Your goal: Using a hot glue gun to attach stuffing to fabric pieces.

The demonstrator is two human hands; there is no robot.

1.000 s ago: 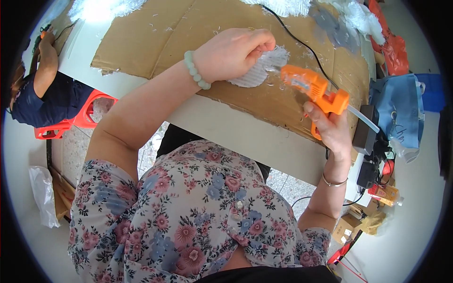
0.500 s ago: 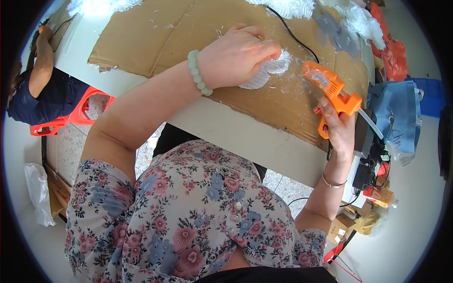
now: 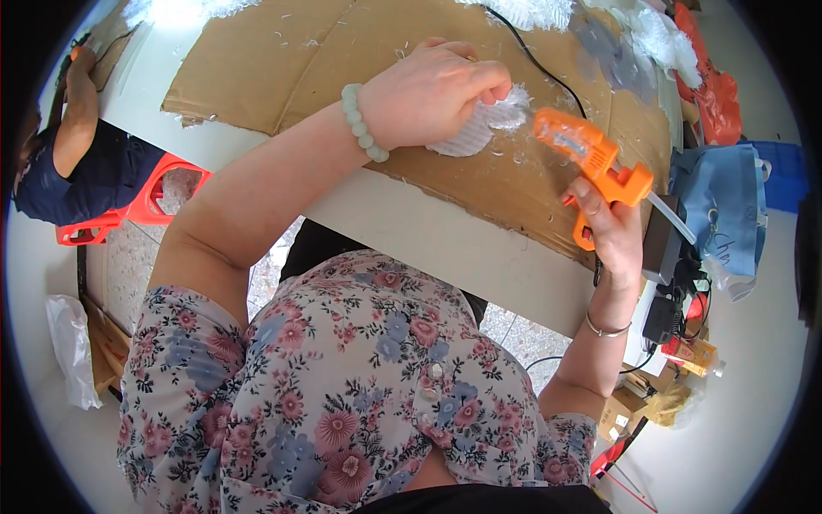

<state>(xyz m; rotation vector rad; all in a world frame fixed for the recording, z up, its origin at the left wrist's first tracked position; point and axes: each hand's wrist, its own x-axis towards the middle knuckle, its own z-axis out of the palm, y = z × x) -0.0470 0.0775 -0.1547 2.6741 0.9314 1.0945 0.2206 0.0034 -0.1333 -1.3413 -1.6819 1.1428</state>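
My left hand point(image 3: 432, 92), with a pale green bead bracelet at the wrist, presses down on a small white ribbed fabric piece point(image 3: 471, 130) that lies on a brown cardboard sheet point(image 3: 282, 60). My right hand point(image 3: 610, 224) grips an orange glue gun point(image 3: 589, 156) by its handle. The gun's nozzle points left at the white piece, close to my left fingers. A clear glue stick pokes out of the gun's back end.
The cardboard covers a white table point(image 3: 428, 236). A black cable point(image 3: 548, 64) runs across it. White and grey fabric scraps lie at the far edge, red cloth point(image 3: 711, 94) and a blue bag point(image 3: 728, 201) at the right. Another person point(image 3: 64, 163) sits by a red stool at the left.
My right hand has brought the glue gun up and leftward, nozzle nearer the white piece. My left hand stays on that piece, which has shifted slightly up the cardboard.
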